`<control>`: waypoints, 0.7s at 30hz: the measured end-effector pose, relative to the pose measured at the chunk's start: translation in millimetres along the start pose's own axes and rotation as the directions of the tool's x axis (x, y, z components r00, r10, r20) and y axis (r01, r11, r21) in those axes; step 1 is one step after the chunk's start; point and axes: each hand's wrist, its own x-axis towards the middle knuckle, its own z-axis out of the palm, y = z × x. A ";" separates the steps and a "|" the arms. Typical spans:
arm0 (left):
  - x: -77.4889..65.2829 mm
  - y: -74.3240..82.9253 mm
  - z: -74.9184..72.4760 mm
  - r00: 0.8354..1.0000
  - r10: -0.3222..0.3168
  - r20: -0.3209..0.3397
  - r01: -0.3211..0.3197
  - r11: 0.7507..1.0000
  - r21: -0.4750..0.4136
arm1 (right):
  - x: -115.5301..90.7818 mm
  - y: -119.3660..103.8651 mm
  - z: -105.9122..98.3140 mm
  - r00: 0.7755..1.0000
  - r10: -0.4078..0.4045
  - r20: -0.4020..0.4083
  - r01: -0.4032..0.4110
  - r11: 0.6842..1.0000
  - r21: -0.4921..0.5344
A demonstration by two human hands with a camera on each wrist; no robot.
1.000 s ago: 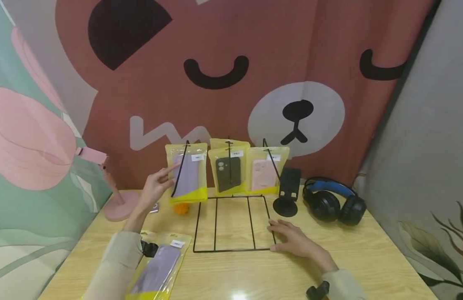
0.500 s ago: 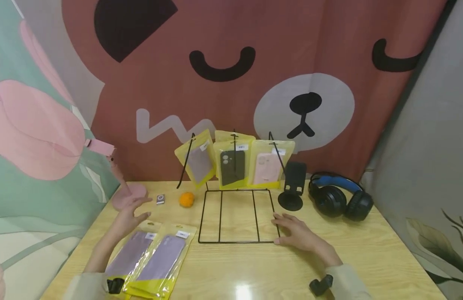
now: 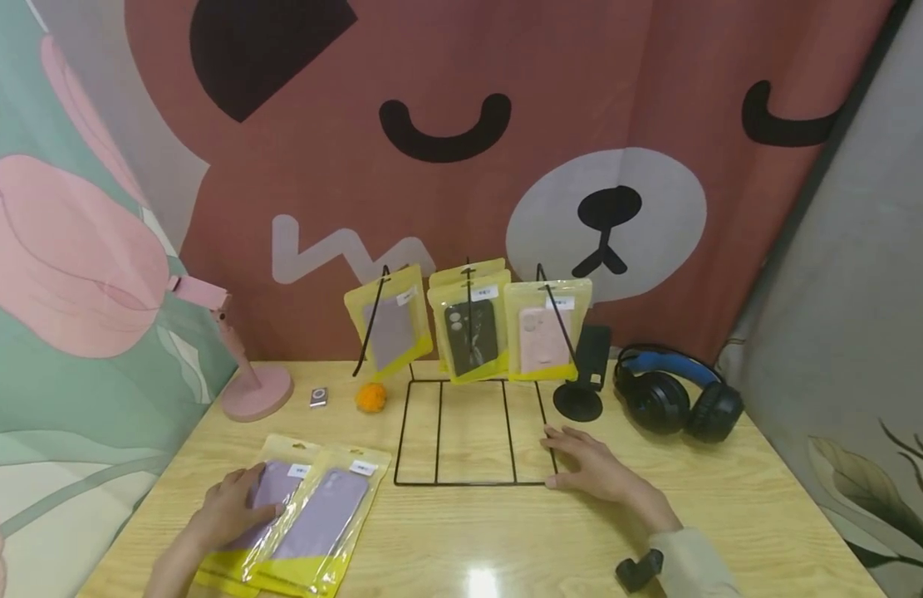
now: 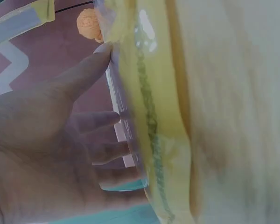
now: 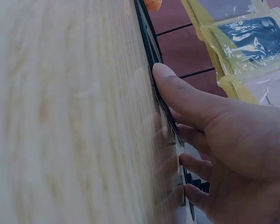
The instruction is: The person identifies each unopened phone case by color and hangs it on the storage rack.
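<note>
My left hand (image 3: pixel 225 511) lies over a packaged purple phone case (image 3: pixel 270 494) at the table's left front. In the left wrist view, its thumb and extended fingers touch the yellow-edged package (image 4: pixel 144 116). A second packaged purple phone case (image 3: pixel 322 515) overlaps it on the right. My right hand (image 3: pixel 599 465) rests at the right side of the black wire rack (image 3: pixel 454 483), thumb and fingertips touching its base bar. From the rack's prongs hang a packaged purple case (image 3: pixel 390 332), a black one (image 3: pixel 470 336) with another package behind it, and a pink one (image 3: pixel 547 340).
An orange yarn ball (image 3: pixel 370 398) and a small silver gadget (image 3: pixel 319 397) sit left of the rack. A pink lamp (image 3: pixel 255 392) stands at the back left. Behind the rack's right side are a black phone stand (image 3: pixel 578 401) and headphones (image 3: pixel 659 403).
My left hand has left the hanging purple case and moved down and left onto the package on the table. The hanging packages sway and turn. My right hand stays at the rack.
</note>
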 end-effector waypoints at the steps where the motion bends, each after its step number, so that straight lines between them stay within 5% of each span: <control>1: -1.6 0.9 0.9 1.000 -0.010 0.002 0.010 1.000 -0.005 | -0.2 -0.3 0.1 1.000 -0.002 -0.002 0.002 1.000 -0.002; 15: -7.1 10.8 -3.6 0.993 -0.065 -0.098 0.065 0.998 -0.007 | -0.4 -1.9 -0.2 1.000 -0.010 -0.007 0.010 1.000 -0.011; 19: -7.5 10.1 -6.3 0.987 -0.029 -0.156 0.035 0.999 0.035 | -0.1 -1.6 0.1 1.000 -0.011 -0.007 0.010 1.000 -0.018; 21: -6.9 6.1 -8.2 0.979 0.039 -0.201 -0.031 0.999 0.039 | -0.2 -1.8 0.4 1.000 -0.018 -0.007 0.017 1.000 -0.021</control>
